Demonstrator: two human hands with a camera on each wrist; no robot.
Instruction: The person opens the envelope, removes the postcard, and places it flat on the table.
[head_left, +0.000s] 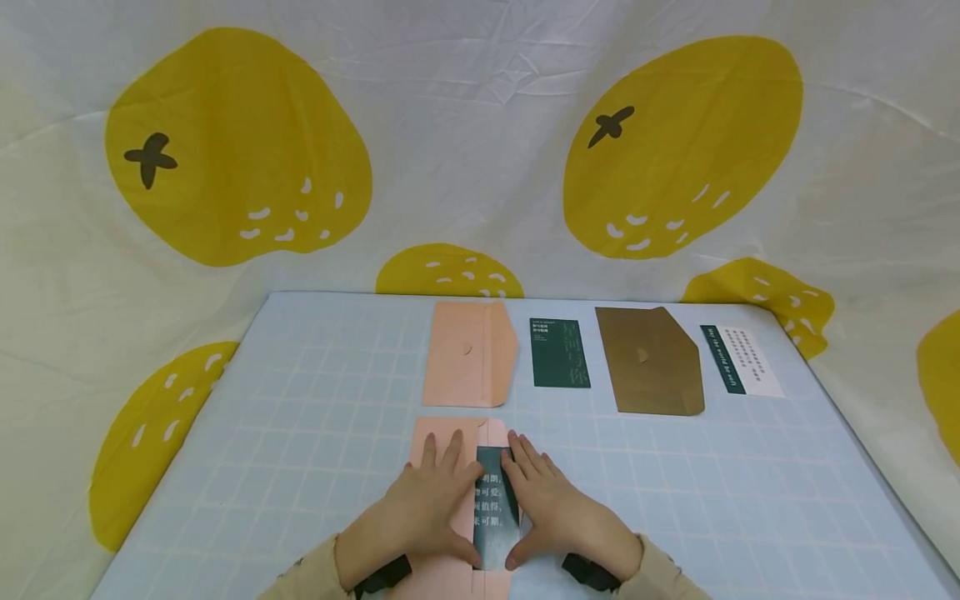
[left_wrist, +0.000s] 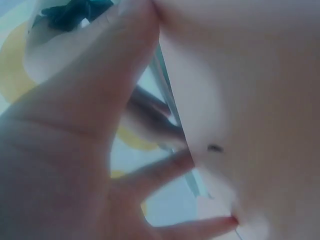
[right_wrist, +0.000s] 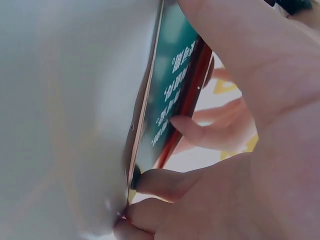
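A dark green card with white characters (head_left: 491, 508) lies partly under the front of a pink envelope (head_left: 442, 575) at the table's near edge. The card's left part is hidden inside the envelope. My left hand (head_left: 431, 504) rests on the envelope with spread fingers, its thumb and index fingertips by the opening. My right hand (head_left: 555, 512) lies at the card's right edge, fingers extended along the far part and thumb at the near corner. In the right wrist view the green card (right_wrist: 170, 85) shows between thumb and fingers. The left wrist view shows the envelope (left_wrist: 240, 90) up close.
Along the table's back lie another pink envelope (head_left: 457, 358), a green card (head_left: 558, 354), a brown envelope (head_left: 652, 367) and a white card with a green strip (head_left: 753, 362). A pale blue gridded cloth (head_left: 285, 433) covers the table. Behind hangs a fruit-printed curtain (head_left: 465, 150).
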